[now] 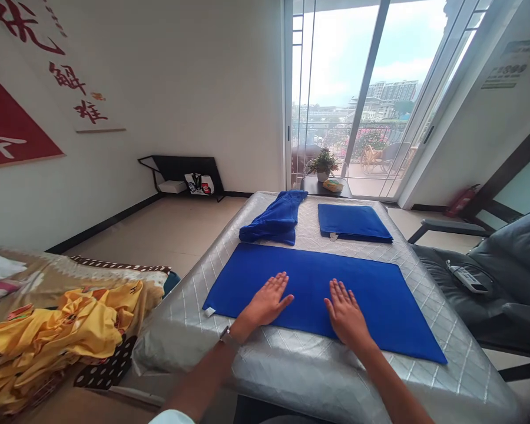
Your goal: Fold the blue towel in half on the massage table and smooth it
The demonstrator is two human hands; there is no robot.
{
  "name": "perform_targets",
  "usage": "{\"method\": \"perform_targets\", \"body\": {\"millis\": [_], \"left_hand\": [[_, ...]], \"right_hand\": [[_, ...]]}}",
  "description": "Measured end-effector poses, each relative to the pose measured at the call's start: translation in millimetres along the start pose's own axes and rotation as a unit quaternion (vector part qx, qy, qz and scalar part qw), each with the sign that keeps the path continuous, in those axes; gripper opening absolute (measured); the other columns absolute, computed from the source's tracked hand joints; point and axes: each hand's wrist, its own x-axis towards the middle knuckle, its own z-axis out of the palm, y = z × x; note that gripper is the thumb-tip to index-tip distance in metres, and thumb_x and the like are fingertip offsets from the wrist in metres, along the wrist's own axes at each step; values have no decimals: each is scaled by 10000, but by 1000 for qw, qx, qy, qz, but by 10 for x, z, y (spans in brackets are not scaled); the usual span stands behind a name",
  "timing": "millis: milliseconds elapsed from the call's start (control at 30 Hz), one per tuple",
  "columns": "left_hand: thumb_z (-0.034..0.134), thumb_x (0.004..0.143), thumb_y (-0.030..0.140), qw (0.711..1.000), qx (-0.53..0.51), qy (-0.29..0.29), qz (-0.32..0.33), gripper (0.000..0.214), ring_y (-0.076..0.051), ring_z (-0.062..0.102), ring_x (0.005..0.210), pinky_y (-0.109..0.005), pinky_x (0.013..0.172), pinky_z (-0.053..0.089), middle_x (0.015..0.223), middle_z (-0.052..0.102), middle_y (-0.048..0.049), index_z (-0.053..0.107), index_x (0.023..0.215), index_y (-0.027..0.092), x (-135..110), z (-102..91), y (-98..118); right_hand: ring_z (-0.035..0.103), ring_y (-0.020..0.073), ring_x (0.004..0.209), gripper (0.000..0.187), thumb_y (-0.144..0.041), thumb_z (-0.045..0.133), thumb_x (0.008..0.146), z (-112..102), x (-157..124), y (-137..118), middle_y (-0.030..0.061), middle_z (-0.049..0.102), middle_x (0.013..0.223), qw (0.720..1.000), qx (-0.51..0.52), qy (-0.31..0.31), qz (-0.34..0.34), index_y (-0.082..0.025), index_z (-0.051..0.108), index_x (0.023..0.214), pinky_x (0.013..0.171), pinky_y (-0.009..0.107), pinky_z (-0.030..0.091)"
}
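so the left hand (271,300) and right hand (347,312) are both stretched flat on the blue cloth (309,288), gripping nothing, folded cloth (353,222) and crumpled cloth (276,218) just past it

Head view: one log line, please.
left hand: palm down on flat blue cloth; right hand: same; beyond: crumpled blue cloth, folded blue cloth

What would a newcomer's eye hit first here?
Probably the bright blue cloth spread flat on the silver cover, with the left hand and right hand palm-down over it. Beyond it lie a crumpled blue cloth on the left and a folded blue stack on the right. Next, the yellow fabric heaped at lower left.
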Motion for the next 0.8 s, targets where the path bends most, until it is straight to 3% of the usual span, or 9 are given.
{"method": "perform_targets", "body": {"millis": [67,133,267,400,500,633,700,800], "left_hand": [[195,1050,585,998,-13,8,64,692,-202,197,1536,-390,1262,195,1661,230,-81,217,1611,182,62,78,384],[199,1054,572,996,-18,8,84,687,-193,172,1542,-392,1266,178,1665,211,-77,157,1620,185,85,143,608],[197,1049,591,996,-18,-21,90,717,-195,132,1549,-409,1270,152,1675,166,-78,106,1621,169,48,184,637],[196,1041,614,999,2,-32,43,720,-206,167,1544,-419,1263,171,1674,187,-60,123,1621,194,-130,133,315],[164,1033,629,996,39,-20,-71,734,-231,194,1539,-449,1253,190,1670,209,-73,166,1617,185,-391,75,-131],[106,1014,657,969,92,2,-228,821,-276,188,1538,-495,1241,191,1663,202,-141,188,1605,93,-760,-29,-808],[74,1014,647,960,97,0,-261,843,-278,181,1539,-486,1239,195,1663,182,-164,183,1597,49,-873,-73,-1034],[60,1017,632,959,89,-3,-268,843,-272,177,1540,-473,1236,203,1664,176,-173,180,1592,28,-931,-93,-1159]], "right_hand": [[146,214,1546,652,-445,187,1031,34,-10,-380,65,203,1663,999,25,-26,-25,-134,269,1598,1260,438,137],[131,220,1548,642,-441,201,1030,58,-27,-569,64,184,1664,998,33,-50,-23,-147,274,1596,1260,453,125],[87,212,1553,661,-468,178,1033,73,-101,-483,52,141,1673,997,27,-67,3,-139,222,1604,1264,457,78],[89,205,1554,700,-496,147,1021,111,-275,19,53,164,1676,997,-5,-49,57,-119,199,1608,1264,456,70],[101,232,1554,747,-508,126,995,162,-493,607,78,187,1676,992,-36,-19,117,-82,230,1600,1260,474,78],[128,271,1550,844,-541,65,952,185,-781,1362,125,192,1674,980,-42,-4,195,-8,244,1582,1250,489,129],[140,279,1548,873,-555,35,938,175,-857,1586,135,189,1675,974,-32,-7,223,2,228,1583,1245,501,149],[144,280,1547,892,-577,20,930,159,-880,1700,136,194,1674,973,-20,-15,229,-9,221,1588,1244,505,150]]}}
